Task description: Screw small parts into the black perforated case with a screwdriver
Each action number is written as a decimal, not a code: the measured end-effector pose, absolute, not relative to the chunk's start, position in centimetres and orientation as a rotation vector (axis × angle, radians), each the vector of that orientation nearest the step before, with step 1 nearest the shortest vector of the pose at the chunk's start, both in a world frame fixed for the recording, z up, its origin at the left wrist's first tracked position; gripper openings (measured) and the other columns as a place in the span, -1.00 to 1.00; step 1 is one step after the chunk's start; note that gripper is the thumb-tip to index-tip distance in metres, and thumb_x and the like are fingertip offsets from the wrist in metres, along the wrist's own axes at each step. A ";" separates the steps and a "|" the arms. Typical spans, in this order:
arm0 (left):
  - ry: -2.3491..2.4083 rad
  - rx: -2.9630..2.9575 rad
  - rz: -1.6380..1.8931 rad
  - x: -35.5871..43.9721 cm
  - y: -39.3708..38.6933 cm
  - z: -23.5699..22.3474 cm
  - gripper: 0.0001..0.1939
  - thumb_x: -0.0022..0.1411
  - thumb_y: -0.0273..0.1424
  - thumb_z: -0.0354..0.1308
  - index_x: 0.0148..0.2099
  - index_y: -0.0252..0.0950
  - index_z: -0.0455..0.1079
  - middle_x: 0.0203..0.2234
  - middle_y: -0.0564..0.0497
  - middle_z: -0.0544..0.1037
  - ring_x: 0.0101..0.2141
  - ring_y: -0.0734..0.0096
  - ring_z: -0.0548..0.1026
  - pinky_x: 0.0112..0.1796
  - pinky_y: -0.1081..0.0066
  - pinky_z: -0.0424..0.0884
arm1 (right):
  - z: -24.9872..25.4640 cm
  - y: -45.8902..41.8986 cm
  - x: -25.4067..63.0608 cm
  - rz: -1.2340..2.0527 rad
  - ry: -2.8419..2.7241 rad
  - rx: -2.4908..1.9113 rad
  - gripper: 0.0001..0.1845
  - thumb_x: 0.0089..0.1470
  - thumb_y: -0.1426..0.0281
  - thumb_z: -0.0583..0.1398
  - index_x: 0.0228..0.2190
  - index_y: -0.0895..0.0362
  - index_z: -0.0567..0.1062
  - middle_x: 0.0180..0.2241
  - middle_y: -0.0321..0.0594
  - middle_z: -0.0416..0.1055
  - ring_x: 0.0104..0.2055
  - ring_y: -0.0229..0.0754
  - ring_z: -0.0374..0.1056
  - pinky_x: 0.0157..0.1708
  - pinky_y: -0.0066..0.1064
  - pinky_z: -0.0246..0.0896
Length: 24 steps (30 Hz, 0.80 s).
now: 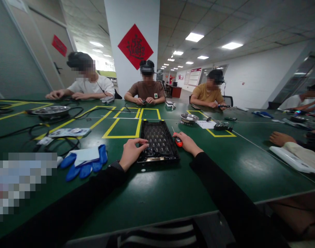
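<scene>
Head view: the person is working with 2 bare hands at a green table [198, 193]. An open black casing [157, 132] is lying between them. The left hand [131, 152] is bringing its thumb and index finger close together over the casing's near left part; whether they are pinching anything cannot be told. The right hand [190, 143], just beyond the right wall, is grasping a screwdriver [178, 141], its shaft pointing away. Blue gloves [103, 156] are lying left of the left hand. Across the table, 3 people are sitting. The casing is probably stiff, fairly light and smooth, its thin edges seeming the likeliest to chip; its 2 long side walls are offering the surest hold.
</scene>
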<state>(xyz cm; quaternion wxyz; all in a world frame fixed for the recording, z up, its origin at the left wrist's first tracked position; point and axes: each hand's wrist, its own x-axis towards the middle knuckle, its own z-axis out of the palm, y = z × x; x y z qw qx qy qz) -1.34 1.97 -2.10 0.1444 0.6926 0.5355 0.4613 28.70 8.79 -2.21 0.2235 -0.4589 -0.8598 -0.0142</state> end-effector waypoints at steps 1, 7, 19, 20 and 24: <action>1.543 1.991 1.332 -1.3 2.0 -2.1 -0.74 0.04 -0.21 0.17 -0.24 -0.20 0.51 -0.35 0.03 0.58 -0.22 0.27 0.47 -0.11 0.31 0.30 | -2.1 8.7 28.5 -0.079 -2.402 -1.285 -0.57 0.05 0.56 0.07 -0.04 -0.01 0.36 -0.19 -0.19 0.30 -0.20 -0.20 0.27 -0.19 -0.43 0.11; 1.556 1.952 1.322 -1.3 2.2 -2.4 -0.73 0.02 -0.18 0.18 -0.29 -0.23 0.51 -0.35 0.00 0.58 -0.24 0.27 0.48 -0.14 0.33 0.32 | -1.6 8.3 28.1 -0.165 -2.461 -1.325 -0.58 0.08 0.54 0.05 -0.02 0.00 0.35 -0.19 -0.16 0.30 -0.17 -0.19 0.25 -0.16 -0.43 0.09; 1.538 1.945 1.311 -1.4 2.2 -2.5 -0.73 0.00 -0.16 0.19 -0.32 -0.22 0.53 -0.32 0.01 0.59 -0.21 0.26 0.48 -0.12 0.32 0.31 | -1.5 8.0 28.0 0.237 -2.311 -1.236 -0.55 0.00 0.62 0.01 -0.08 0.05 0.35 -0.31 -0.26 0.40 -0.31 -0.25 0.30 -0.28 -0.45 0.15; 1.540 1.948 1.311 -1.4 2.2 -2.5 -0.73 0.01 -0.16 0.19 -0.32 -0.22 0.53 -0.31 0.02 0.59 -0.20 0.26 0.48 -0.11 0.32 0.31 | -1.4 7.9 27.9 0.239 -2.279 -1.238 -0.55 0.00 0.62 -0.01 -0.09 0.06 0.34 -0.32 -0.27 0.41 -0.31 -0.25 0.30 -0.28 -0.45 0.16; 1.545 1.961 1.307 -1.4 2.2 -2.6 -0.75 0.02 -0.19 0.18 -0.30 -0.20 0.54 -0.30 0.02 0.59 -0.18 0.25 0.47 -0.09 0.31 0.29 | -0.4 6.9 26.7 0.011 -2.102 -1.186 -0.64 0.02 0.60 0.01 -0.14 0.11 0.37 -0.25 -0.19 0.40 -0.20 -0.19 0.28 -0.17 -0.36 0.14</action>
